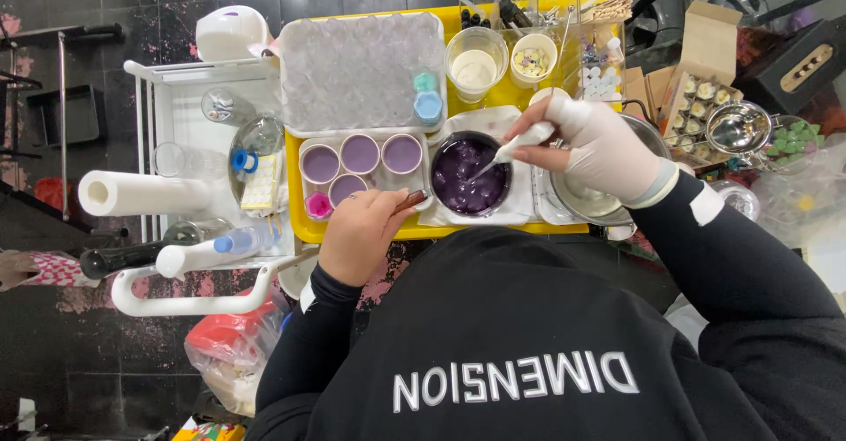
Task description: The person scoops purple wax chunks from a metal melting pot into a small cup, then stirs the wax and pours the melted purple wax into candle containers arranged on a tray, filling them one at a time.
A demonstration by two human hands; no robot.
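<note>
A small dark pot point(470, 175) filled with glossy purple liquid is seen on a white cloth point(522, 205) laid over the yellow tray point(308, 226) on the table. The pot's brown handle point(411, 200) is held by the bare left hand point(363, 232), whose grip is closed around it. A white spatula point(520, 142) is gripped in the gloved right hand point(601, 148), fingers closed on its shaft, and its tip is dipped into the purple liquid.

Just left of the pot, four small white cups point(359, 168) are recorded, each filled with pale purple material; a small pink cup point(319, 205) is set beside them. Behind these, a clear plastic mould tray point(357, 69) with many empty round wells is noted, with two light blue caps point(427, 99) at its right edge.

Further back, a clear cup point(475, 60) containing cream-white substance and a white cup point(533, 59) holding small mixed pieces are observed. A metal bowl point(583, 196) is partly covered by the right hand; its contents cannot be determined. A cardboard box point(702, 91) holding small round cups is recorded at the right, next to a metal strainer point(737, 127).
</note>
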